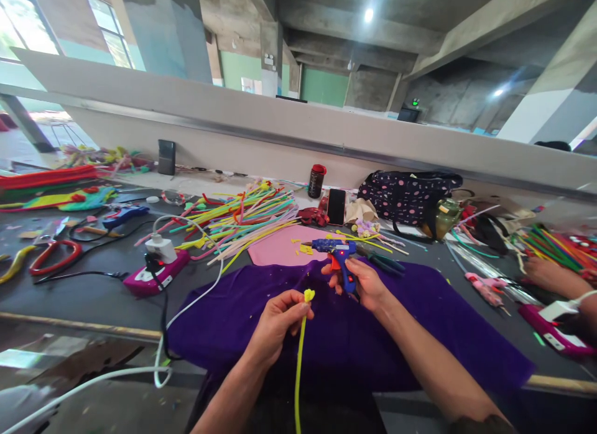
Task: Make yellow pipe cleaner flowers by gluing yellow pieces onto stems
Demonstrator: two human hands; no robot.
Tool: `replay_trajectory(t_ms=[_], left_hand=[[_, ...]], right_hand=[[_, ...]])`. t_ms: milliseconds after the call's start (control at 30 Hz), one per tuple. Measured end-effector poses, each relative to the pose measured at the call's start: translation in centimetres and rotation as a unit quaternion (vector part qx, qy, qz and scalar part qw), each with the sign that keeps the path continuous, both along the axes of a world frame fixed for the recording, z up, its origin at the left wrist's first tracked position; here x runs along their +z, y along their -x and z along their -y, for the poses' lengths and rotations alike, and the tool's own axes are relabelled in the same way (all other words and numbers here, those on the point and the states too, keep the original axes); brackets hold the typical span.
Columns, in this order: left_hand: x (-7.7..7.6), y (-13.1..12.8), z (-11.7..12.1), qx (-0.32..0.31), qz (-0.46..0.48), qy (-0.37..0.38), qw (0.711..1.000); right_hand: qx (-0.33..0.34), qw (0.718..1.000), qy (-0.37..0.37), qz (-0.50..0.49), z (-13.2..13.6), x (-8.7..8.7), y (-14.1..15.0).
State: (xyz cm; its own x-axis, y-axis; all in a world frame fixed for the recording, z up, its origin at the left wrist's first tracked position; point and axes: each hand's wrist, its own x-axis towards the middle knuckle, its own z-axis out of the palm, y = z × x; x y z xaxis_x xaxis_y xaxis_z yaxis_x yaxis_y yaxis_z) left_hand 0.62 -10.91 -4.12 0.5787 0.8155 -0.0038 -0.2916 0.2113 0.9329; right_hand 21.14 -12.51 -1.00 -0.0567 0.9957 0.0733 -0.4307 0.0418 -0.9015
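Between its thumb and fingers my left hand pinches a yellow pipe cleaner stem, which hangs straight down. A small yellow flower-like head tops the stem just above the fingertips. My right hand is wrapped round a blue glue gun with an orange trigger, its nozzle pointing left. Behind the nozzle, small yellow pieces lie on a pink sheet. Under both hands spreads a purple cloth.
A heap of coloured pipe cleaners lies behind the sheet. Magenta power strips with cables sit at both sides. Red-handled scissors are at left. A phone, a bottle and a dotted bag stand behind. Another person's hand is at right.
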Motion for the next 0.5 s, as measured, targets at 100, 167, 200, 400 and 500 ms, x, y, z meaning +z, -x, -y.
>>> replay_trajectory(t_ms=[100, 167, 200, 400, 500], left_hand=[[0.9, -0.5, 0.6, -0.015, -0.02, -0.078, 0.997], [1.7, -0.8, 1.2, 0.002, -0.027, -0.173, 0.984], [2.1, -0.9, 1.5, 0.011, -0.041, -0.221, 0.974], [2.6, -1.2, 2.3, 0.038, -0.125, -0.368, 0.921], [2.1, -1.1, 2.2, 0.049, -0.14, -0.379, 0.913]], right_hand=[[-0.014, 0.999, 0.022, -0.021, -0.3, -0.1, 0.6], [-0.018, 0.998, 0.04, -0.037, -0.4, -0.2, 1.4], [-0.018, 0.997, 0.051, -0.046, -0.4, -0.2, 1.9], [0.003, 0.991, 0.102, -0.086, 0.0, -0.1, 4.3], [-0.001, 0.991, 0.111, -0.075, 0.1, -0.1, 4.6]])
